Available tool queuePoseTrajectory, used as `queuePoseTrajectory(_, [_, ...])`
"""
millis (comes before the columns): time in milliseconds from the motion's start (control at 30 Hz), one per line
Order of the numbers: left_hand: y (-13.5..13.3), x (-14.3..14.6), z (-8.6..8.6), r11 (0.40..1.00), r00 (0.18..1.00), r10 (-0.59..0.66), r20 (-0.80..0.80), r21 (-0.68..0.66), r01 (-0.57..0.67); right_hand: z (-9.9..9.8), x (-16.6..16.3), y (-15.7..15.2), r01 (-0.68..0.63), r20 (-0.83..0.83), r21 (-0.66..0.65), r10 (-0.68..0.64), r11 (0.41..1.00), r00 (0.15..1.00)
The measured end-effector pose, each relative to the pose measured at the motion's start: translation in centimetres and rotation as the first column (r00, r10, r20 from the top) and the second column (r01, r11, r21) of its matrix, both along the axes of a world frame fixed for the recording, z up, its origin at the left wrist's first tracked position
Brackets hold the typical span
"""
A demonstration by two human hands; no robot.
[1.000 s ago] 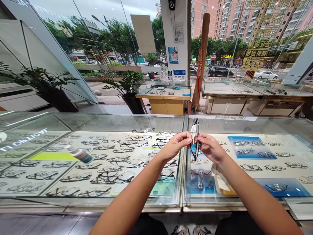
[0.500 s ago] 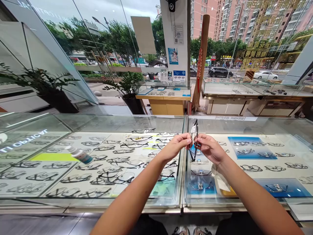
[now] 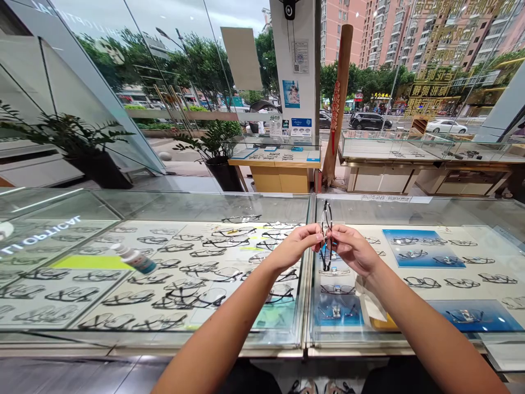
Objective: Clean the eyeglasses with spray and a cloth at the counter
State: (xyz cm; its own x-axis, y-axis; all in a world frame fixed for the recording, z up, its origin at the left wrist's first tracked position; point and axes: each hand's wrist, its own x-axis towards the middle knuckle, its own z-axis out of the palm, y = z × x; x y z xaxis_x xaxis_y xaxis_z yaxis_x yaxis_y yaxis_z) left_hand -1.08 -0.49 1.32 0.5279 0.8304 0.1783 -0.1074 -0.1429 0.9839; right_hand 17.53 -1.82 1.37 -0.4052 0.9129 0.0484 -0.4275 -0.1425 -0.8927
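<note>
A pair of dark-framed eyeglasses (image 3: 326, 210) is held upright on end between my two hands, above the glass display counter (image 3: 305, 328). My left hand (image 3: 302, 243) pinches it from the left with thumb and fingers. From the other side my right hand (image 3: 353, 249) grips it near the middle, its fingertips partly hidden behind the frame. A cream cloth (image 3: 371, 303) shows just below my right wrist, with a yellow item (image 3: 384, 324) partly under it.
On the counter at left is a small white bottle (image 3: 133, 259) with a blue label, lying tilted. Many eyeglasses (image 3: 212, 297) lie in rows beneath the glass, some on blue panels (image 3: 424, 249). Farther back are a smaller display case (image 3: 279, 164), a wooden post (image 3: 338, 98) and potted plants (image 3: 223, 169).
The eyeglasses have turned slightly between my fingers, so the frame now stands more edge-on and straighter. The white tag seen on them before no longer shows. Both hands keep nearly the same place.
</note>
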Motion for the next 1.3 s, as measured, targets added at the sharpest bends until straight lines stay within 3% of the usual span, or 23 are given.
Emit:
queuePoseTrajectory(200, [0.0,0.1,0.1,0.999,0.999,0.037,0.016,-0.006,-0.037,0.0,0.2,0.2,0.018,-0.017,-0.004,-0.018,1.000,1.000])
queuePoseTrajectory(400, [0.3,-0.5,1.0,0.986,0.969,0.077,0.235,-0.162,-0.039,0.3,0.8,0.4,0.022,-0.051,0.030,-0.020,0.999,0.998])
queuePoseTrajectory(667, [1.2,-3.2,2.0,0.903,0.895,0.108,0.432,-0.420,0.093,0.2,1.1,0.8,0.007,-0.010,0.002,-0.006,1.000,1.000])
queuePoseTrajectory(900, [1.8,-2.3,1.3,0.842,0.849,0.214,0.482,-0.532,0.090,0.2,1.2,0.8,0.065,-0.086,-0.049,-0.069,0.997,0.994])
queuePoseTrajectory(1000, [1.6,-1.4,0.6,0.866,0.900,0.174,0.400,-0.497,0.054,0.2,1.2,0.9,0.101,-0.102,-0.030,-0.103,0.994,0.989])
queuePoseTrajectory(1133, [0.7,-0.4,0.1,0.949,0.977,0.117,0.177,-0.309,-0.057,-0.1,0.9,1.1,0.106,-0.074,-0.025,-0.108,0.994,0.991])
queuePoseTrajectory(1300, [0.2,0.3,0.0,0.976,0.988,0.154,0.019,-0.160,-0.149,-0.7,0.4,1.1,0.083,-0.040,-0.034,-0.084,0.996,0.996])
